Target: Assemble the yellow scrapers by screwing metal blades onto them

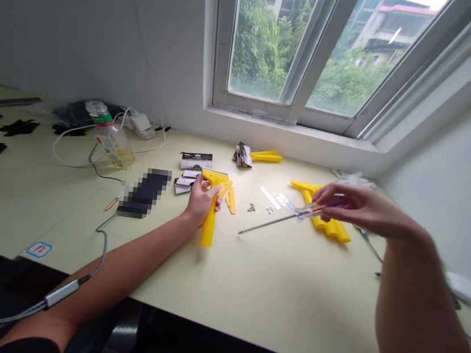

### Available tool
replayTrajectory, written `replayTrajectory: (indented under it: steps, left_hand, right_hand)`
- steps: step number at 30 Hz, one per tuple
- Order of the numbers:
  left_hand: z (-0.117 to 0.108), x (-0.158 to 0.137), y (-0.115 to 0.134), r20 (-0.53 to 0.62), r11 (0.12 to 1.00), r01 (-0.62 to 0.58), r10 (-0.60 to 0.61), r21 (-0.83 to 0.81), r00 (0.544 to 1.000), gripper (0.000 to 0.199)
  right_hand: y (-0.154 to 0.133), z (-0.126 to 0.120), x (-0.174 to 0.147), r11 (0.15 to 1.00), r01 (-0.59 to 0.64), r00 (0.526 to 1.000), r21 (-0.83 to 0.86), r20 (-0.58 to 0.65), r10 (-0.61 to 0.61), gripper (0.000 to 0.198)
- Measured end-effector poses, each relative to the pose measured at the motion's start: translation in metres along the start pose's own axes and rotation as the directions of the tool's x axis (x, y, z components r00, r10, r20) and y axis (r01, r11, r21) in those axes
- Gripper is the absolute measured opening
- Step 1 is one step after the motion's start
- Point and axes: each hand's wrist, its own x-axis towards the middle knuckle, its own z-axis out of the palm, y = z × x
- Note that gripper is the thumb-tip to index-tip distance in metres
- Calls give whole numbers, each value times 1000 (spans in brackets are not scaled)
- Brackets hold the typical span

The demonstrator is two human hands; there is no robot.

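Observation:
My left hand [203, 202] is closed around a yellow scraper [207, 231], its handle pointing down toward the table's front edge and a metal strip along its top. In my right hand [343, 204] is a screwdriver [270, 223] with a clear and purple handle, its long shaft slanting down to the left. The tip is apart from the scraper. A loose yellow plate [231, 200] lies just right of the scraper. Two small piles of screws [252, 207] and nuts [270, 209] sit between my hands. Thin metal blades [270, 197] lie behind them.
More yellow scraper handles [332, 229] lie under and beyond my right hand. Folded black-and-white packaging [197, 161] stands behind my left hand. A plastic bottle [113, 141], a dark blurred phone [145, 193], a pen [112, 202] and cables are at the left. The window [270, 106] is behind the table.

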Motion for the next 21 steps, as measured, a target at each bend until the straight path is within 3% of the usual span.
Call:
replayTrajectory:
  steps: [3,5,9,12,14,17,19,21]
  left_hand:
    - [2,-4,1,47,1000,4,-4,5,999,37]
    - [2,-5,2,86,999,44,-42,-28,995,32]
    - [1,-4,2,157,977,164,-142,-138,977,26]
    - [2,-4,3,167,973,185,-161,-139,973,29]
    - [3,-5,2,174,973,185,-160,-140,972,32]
    - [5,-8,1,224,970,194,-159,-144,962,40]
    - [6,-12,-1,262,971,194,-153,-138,953,43]
    - [7,-14,-2,270,973,182,-140,-138,953,46]
  right_hand:
    - [16,12,19,994,-99,973,51,215,86,36]
    - [25,28,33,990,-138,944,-23,300,139,31]
    - [34,57,51,922,-95,919,-376,324,226,19]
    - [29,66,53,856,-99,902,-507,317,293,15]
    - [25,67,53,843,-110,919,-527,270,289,11]
    - [26,68,57,828,-112,979,-549,80,185,8]
    - [32,74,63,808,-127,991,-575,-32,133,14]
    - [40,84,70,766,-181,983,-617,-93,157,22]
